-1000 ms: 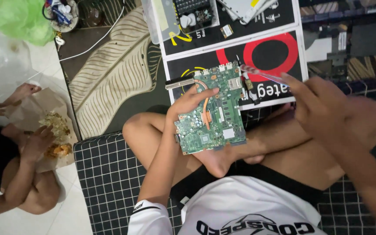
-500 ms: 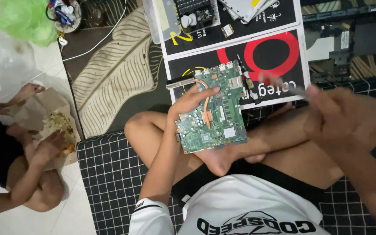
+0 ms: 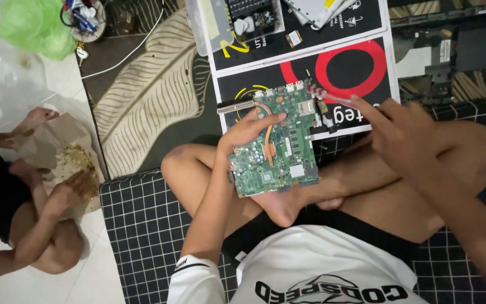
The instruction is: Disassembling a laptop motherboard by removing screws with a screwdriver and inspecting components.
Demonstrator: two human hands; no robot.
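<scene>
On the checked mat (image 3: 142,225), a person is sitting cross-legged and propping a green board (image 3: 277,141) against a foot. Their left hand (image 3: 248,128) is gripping the board's upper left edge, thumb laid across its face, fingers curled behind. Their right hand (image 3: 406,132) is pinching a slim red-handled tool (image 3: 333,97) and bringing its tip to the board's top right corner. A copper pipe (image 3: 268,139) is still running across the board, along with its chips and slots, so I judge the stripping is at an early stage, with most parts yet to come off. Beyond the board, a black and red work mat (image 3: 355,62) is carrying a clear parts box (image 3: 237,22) and other loose pieces. Off to the left, another person's hand (image 3: 66,191) is reaching into food on paper (image 3: 71,160).
</scene>
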